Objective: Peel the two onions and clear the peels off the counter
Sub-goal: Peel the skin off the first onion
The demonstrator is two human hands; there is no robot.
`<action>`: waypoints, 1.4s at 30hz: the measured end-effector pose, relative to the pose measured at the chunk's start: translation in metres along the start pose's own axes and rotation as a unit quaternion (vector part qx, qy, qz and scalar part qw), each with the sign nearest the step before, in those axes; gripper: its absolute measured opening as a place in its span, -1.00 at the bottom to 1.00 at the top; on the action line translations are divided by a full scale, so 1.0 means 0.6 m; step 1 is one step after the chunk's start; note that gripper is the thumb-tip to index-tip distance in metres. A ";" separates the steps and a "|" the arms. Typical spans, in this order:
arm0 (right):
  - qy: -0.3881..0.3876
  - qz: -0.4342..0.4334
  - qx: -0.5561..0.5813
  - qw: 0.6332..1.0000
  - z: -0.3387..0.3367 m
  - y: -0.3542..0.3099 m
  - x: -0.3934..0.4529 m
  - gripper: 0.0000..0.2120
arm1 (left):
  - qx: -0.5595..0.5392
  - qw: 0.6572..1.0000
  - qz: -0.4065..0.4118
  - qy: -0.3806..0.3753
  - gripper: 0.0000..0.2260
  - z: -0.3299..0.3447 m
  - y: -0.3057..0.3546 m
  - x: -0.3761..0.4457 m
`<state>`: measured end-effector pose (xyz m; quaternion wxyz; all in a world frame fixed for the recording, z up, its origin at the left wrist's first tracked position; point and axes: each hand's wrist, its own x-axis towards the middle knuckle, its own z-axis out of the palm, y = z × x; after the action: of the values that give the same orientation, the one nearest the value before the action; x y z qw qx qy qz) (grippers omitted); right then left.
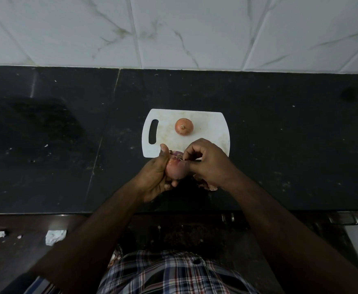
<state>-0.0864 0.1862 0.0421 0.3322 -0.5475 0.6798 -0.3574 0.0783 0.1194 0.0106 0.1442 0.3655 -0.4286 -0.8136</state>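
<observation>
**Where things lay on the worktop**

We had the cutting board flat on the worktop, well short of the tiled wall behind it, its handle slot to our left. One onion sat on the board. Nearer us, over the board's front edge, our left hand held the second onion, our right hand touching it from the right. Peels lay on the worktop under our right wrist.

Surface dark polished stone, speckled, board white matt plastic, stained, onion dry papery skin, wall glossy marbled tile
</observation>
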 end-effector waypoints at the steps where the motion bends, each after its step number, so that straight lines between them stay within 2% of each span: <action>1: 0.000 -0.003 -0.005 1.000 0.000 0.003 0.001 -0.78 | 0.000 1.000 0.000 0.001 -0.37 -0.001 0.000 0.000; 4: 0.007 -0.010 0.000 1.000 0.002 0.010 0.003 -0.80 | 0.001 1.000 -0.003 0.007 -0.38 -0.002 0.002 0.003; 7: 0.035 0.003 0.028 0.999 0.007 0.009 0.001 -0.88 | 0.007 1.000 -0.008 0.013 -0.48 -0.003 0.008 0.007; 9: 0.063 0.063 0.099 0.991 0.009 0.007 0.004 -0.92 | 0.006 1.000 -0.015 0.009 -0.51 -0.005 0.011 0.007; 12: 0.116 0.150 0.218 0.957 -0.007 0.015 0.007 -0.89 | -0.028 0.999 -0.028 0.011 -0.47 -0.007 0.010 0.005; 14: 0.101 0.146 0.184 0.967 -0.023 0.029 0.000 -0.94 | -0.044 0.998 -0.032 0.016 -0.46 -0.010 0.009 0.004; 16: 0.067 0.129 0.095 0.985 -0.032 0.043 -0.013 -0.95 | -0.051 0.998 -0.039 0.020 -0.46 -0.014 0.009 0.004; 18: 0.030 0.136 0.005 0.990 -0.032 0.059 -0.025 -0.87 | -0.050 0.997 -0.047 0.024 -0.42 -0.017 0.009 0.005; 20: -0.017 0.142 -0.053 0.988 -0.027 0.063 -0.030 -0.69 | -0.053 0.997 -0.053 0.028 -0.37 -0.017 0.008 0.008; 22: -0.003 0.121 -0.044 0.992 -0.021 0.053 -0.027 -0.59 | -0.068 0.996 -0.055 0.029 -0.35 -0.016 0.007 0.010; 24: 0.053 0.081 -0.023 0.995 -0.014 0.029 -0.020 -0.61 | -0.095 0.993 -0.061 0.023 -0.37 -0.013 0.009 0.013; 27: 0.075 0.057 0.004 0.996 0.009 -0.001 -0.012 -0.59 | -0.141 0.988 -0.054 0.023 -0.50 -0.004 0.011 0.014; 29: 0.110 0.041 -0.002 0.993 0.027 -0.009 -0.012 -0.63 | -0.156 0.987 -0.028 0.021 -0.58 -0.001 0.010 0.013; 32: 0.165 0.049 0.030 0.985 0.037 -0.005 -0.011 -0.70 | -0.180 0.983 0.012 0.018 -0.58 0.003 0.011 0.009; 36: 0.167 0.095 0.085 0.978 0.034 -0.001 -0.008 -0.70 | -0.200 0.979 0.034 0.034 -0.51 0.011 0.010 0.006; 42: 0.162 0.052 0.026 0.985 0.016 0.002 -0.009 -0.90 | -0.214 0.976 0.023 0.035 -0.61 0.012 0.006 0.004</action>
<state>-0.0779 0.1908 0.0367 0.2499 -0.4376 0.7428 -0.4408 0.0711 0.1200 0.0152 0.2521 0.3443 -0.2476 -0.8698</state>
